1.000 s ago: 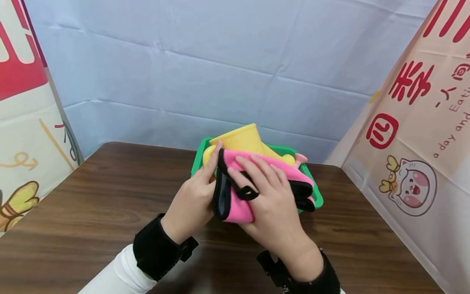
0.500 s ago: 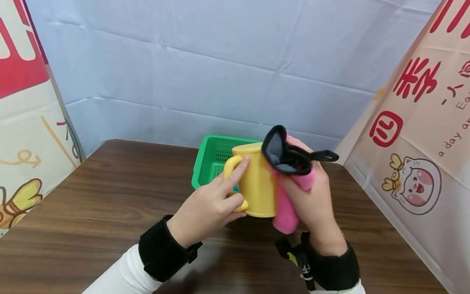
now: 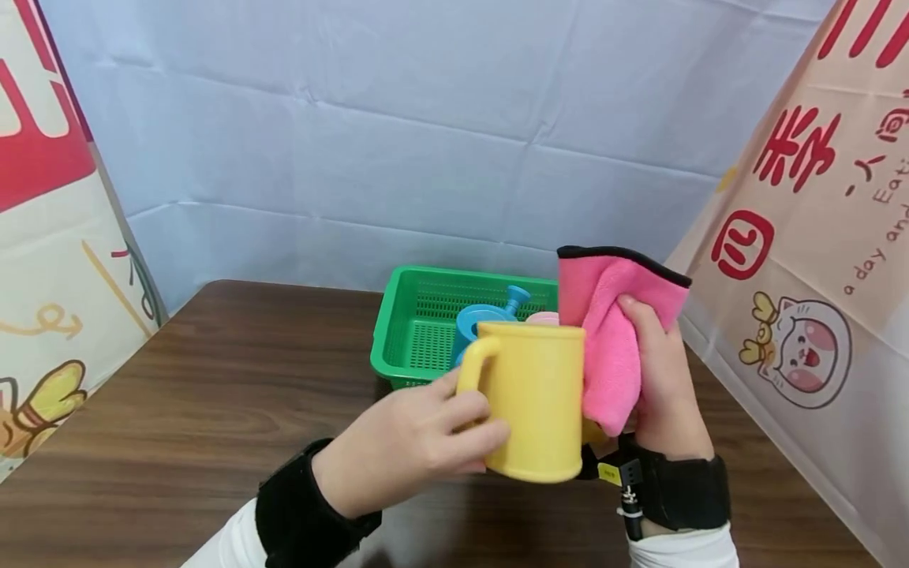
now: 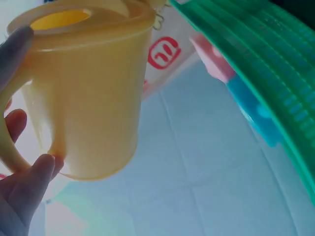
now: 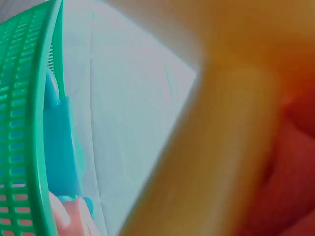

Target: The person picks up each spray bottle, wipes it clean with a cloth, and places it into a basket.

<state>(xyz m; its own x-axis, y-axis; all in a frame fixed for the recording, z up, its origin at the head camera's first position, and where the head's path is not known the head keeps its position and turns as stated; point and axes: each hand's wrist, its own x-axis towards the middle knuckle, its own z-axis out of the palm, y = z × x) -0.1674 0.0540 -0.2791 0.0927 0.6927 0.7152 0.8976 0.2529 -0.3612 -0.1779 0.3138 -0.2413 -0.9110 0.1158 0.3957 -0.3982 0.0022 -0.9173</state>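
Observation:
A yellow toy watering can (image 3: 543, 402) stands upright in the air before the basket, with a half-covered top visible in the left wrist view. My left hand (image 3: 426, 434) grips its handle, fingers curled through the loop. My right hand (image 3: 660, 379) holds a pink cloth (image 3: 607, 339) with black edging against the can's right side. In the right wrist view the can's blurred spout (image 5: 206, 147) crosses close to the camera. The cloth hides part of the can's far side and some of my right fingers.
Behind the can sits a green basket (image 3: 380, 335) on the brown wooden table (image 3: 234, 379). It holds a blue toy watering can (image 3: 472, 317) and a pink item (image 3: 543, 318), partly hidden. A pale blue sheet (image 3: 341, 158) hangs behind, with printed cloths on both sides.
The watering can has come out of the basket toward me and turned upright. My left hand has taken its handle. My right hand has moved right with the cloth, which now hangs more spread.

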